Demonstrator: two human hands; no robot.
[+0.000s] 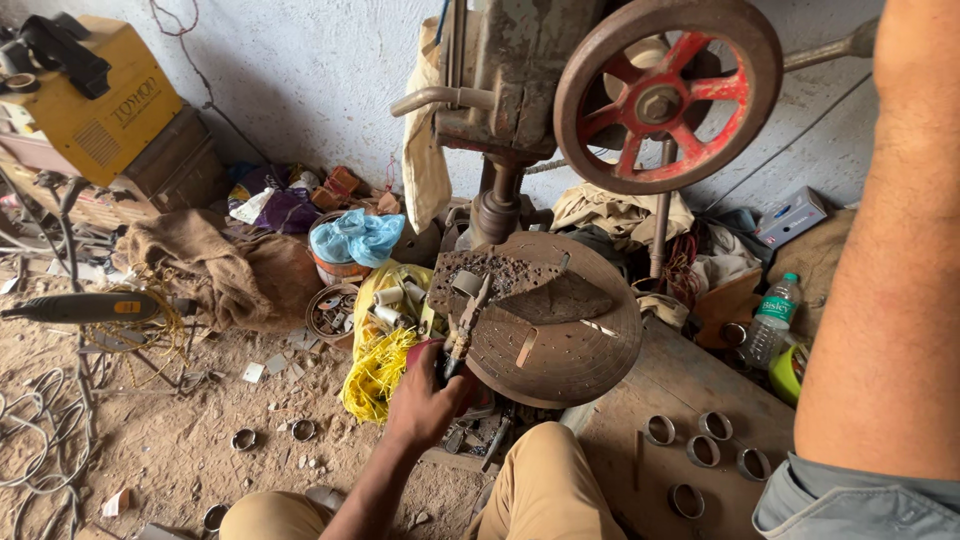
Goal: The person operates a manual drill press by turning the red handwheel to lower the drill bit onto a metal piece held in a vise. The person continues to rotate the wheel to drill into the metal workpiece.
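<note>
Beside the basket (322,322) of metal scraps, left hand (425,400) grip clenches pliers (462,335).

From my head I'm looking steeply down, close over the round rusty metal drill table (560,330), facing the pale plastered wall (300,70); my raised right arm (890,250) fills the frame's right edge.

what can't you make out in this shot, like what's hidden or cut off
- Right hand: head view, the raised right arm runs off the top edge, so the hand is out of frame.
- Pliers: handles hidden inside the left hand.
- Small ring at the plier tips: too small to tell whether it is gripped.
- Drill spindle: hidden behind the red handwheel.
</note>
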